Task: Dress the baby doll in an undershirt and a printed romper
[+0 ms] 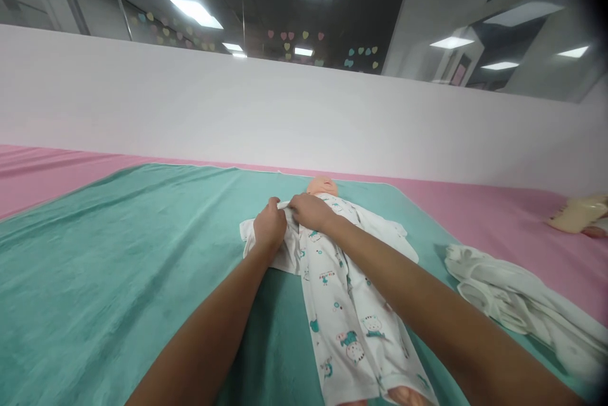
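A baby doll (323,186) lies face up, its head toward the wall. White baby clothing (332,304) with small cat prints covers its body and legs, and its feet poke out at the bottom. My left hand (270,223) is closed on the plain white cloth of the garment's left side. Close beside it, my right hand (308,211) pinches the same cloth near the doll's shoulder. The doll's arm on that side is hidden by cloth and hands. On the other side, a white sleeve (387,228) lies spread out.
Under the doll is a teal blanket (118,254), with a pink covering (494,216) around it. A crumpled white cloth (517,298) lies to the right. A beige doll-like part (579,213) is at the far right edge. A low white wall (190,108) with glass above stands behind.
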A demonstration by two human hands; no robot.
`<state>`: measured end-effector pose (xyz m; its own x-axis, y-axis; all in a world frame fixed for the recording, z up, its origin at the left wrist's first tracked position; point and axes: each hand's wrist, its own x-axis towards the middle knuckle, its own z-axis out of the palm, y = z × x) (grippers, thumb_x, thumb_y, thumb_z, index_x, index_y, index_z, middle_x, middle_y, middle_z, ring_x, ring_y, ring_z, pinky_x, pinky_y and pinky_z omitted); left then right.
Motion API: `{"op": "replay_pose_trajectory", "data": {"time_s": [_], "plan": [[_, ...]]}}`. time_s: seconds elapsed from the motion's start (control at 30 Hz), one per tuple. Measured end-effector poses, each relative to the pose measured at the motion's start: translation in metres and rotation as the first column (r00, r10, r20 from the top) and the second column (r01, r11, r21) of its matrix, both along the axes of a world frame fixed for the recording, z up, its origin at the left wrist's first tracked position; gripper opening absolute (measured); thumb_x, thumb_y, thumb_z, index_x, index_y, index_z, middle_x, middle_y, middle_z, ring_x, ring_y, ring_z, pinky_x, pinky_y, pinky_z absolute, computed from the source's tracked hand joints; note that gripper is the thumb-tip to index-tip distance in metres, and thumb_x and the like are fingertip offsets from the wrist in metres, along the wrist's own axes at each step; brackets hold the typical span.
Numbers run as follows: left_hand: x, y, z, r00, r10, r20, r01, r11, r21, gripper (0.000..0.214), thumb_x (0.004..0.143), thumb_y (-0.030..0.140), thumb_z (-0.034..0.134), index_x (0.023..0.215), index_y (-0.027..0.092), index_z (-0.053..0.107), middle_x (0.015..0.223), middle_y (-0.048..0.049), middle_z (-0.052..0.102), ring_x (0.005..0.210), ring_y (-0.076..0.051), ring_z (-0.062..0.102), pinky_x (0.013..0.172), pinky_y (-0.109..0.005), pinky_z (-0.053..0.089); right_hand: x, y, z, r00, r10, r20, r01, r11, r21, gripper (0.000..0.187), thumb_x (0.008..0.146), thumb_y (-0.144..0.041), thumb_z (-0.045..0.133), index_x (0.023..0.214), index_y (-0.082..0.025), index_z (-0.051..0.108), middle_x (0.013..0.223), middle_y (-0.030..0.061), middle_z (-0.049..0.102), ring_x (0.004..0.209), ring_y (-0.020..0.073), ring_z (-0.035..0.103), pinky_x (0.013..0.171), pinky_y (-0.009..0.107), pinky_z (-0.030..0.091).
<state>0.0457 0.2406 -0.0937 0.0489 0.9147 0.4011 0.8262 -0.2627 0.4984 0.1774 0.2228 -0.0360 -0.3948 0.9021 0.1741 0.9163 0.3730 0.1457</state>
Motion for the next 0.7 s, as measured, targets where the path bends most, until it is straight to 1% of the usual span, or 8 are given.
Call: {"op": "replay_pose_trajectory", "data": {"time_s": [0.07,0.13,0.27,0.37,0.47,0.57,0.63,0.7], "plan": [[-0.001,0.001,0.0,1.0,0.01,0.025,-0.01,1.0,-0.009,0.033,0.085,0.021,0.033,0.116,0.021,0.044,0.096,-0.0082,0.065,0.087,-0.025,0.06,0.064,-0.031,0.038,-0.003,0.005,0.0,0.996,0.075,0.043,-0.072,0.995,-0.068,0.028,0.076,-0.018,0.048,0.102,-0.025,0.057,0.1,0.0035,0.062,0.09,0.0189,0.056,0.067,0.026,0.039],[-0.002,0.002,0.0,1.0,0.006,0.013,-0.006,1.0,-0.024,0.031,0.086,0.023,0.033,0.113,0.02,0.047,0.098,-0.0087,0.065,0.089,-0.025,0.059,0.064,-0.031,0.038,-0.006,0.012,0.0,0.988,0.121,0.1,-0.106,0.983,-0.149,0.031,0.076,-0.02,0.05,0.105,-0.027,0.057,0.099,0.0032,0.064,0.086,0.0199,0.058,0.066,0.028,0.039],[-0.002,0.001,0.001,0.999,-0.003,-0.05,0.001,0.999,-0.032,0.027,0.086,0.026,0.035,0.107,0.021,0.051,0.102,-0.0082,0.063,0.091,-0.025,0.058,0.065,-0.03,0.038,-0.009,0.028,-0.001,0.979,0.134,0.153,-0.095,0.966,-0.243,0.028,0.078,-0.032,0.053,0.105,-0.027,0.058,0.094,0.0047,0.066,0.082,0.0221,0.061,0.066,0.03,0.041],[-0.003,0.0,0.002,0.998,0.004,-0.06,-0.006,1.0,-0.028,0.027,0.085,0.026,0.036,0.107,0.021,0.051,0.102,-0.008,0.063,0.091,-0.025,0.058,0.065,-0.03,0.038,-0.007,0.037,0.0,0.974,0.151,0.168,-0.097,0.951,-0.292,0.038,0.076,-0.042,0.057,0.112,-0.031,0.055,0.099,0.0037,0.065,0.082,0.022,0.061,0.066,0.03,0.042],[-0.005,-0.002,0.003,1.0,0.013,-0.028,-0.014,0.999,-0.042,0.027,0.084,0.027,0.037,0.107,0.022,0.05,0.101,-0.0077,0.064,0.09,-0.026,0.059,0.064,-0.031,0.038,-0.005,0.04,0.006,0.963,0.182,0.198,-0.114,0.943,-0.314,0.046,0.076,-0.047,0.057,0.12,-0.036,0.048,0.104,0.0026,0.063,0.085,0.0216,0.061,0.067,0.03,0.043],[-0.008,-0.006,0.005,1.0,0.021,0.02,-0.02,0.999,-0.048,0.027,0.085,0.03,0.036,0.107,0.024,0.05,0.099,-0.0071,0.065,0.089,-0.026,0.059,0.064,-0.032,0.039,-0.003,0.036,0.016,0.947,0.213,0.242,-0.139,0.947,-0.29,0.048,0.078,-0.047,0.054,0.124,-0.037,0.045,0.105,0.0043,0.061,0.09,0.0224,0.059,0.068,0.03,0.042],[-0.011,-0.01,0.005,0.998,0.032,0.051,-0.029,0.999,-0.046,0.028,0.085,0.029,0.035,0.108,0.024,0.05,0.099,-0.007,0.065,0.088,-0.025,0.059,0.064,-0.031,0.039,0.0,0.03,0.025,0.944,0.215,0.252,-0.144,0.952,-0.271,0.044,0.078,-0.045,0.056,0.121,-0.037,0.048,0.103,0.0042,0.061,0.091,0.0222,0.058,0.07,0.031,0.041],[-0.014,-0.011,0.004,0.996,0.053,0.078,-0.047,0.997,-0.065,0.029,0.084,0.027,0.036,0.109,0.024,0.051,0.099,-0.007,0.065,0.088,-0.025,0.059,0.064,-0.031,0.04,0.004,0.023,0.034,0.954,0.185,0.236,-0.119,0.956,-0.267,0.037,0.077,-0.04,0.059,0.113,-0.035,0.055,0.099,0.0028,0.062,0.089,0.0202,0.057,0.072,0.03,0.039]]}}
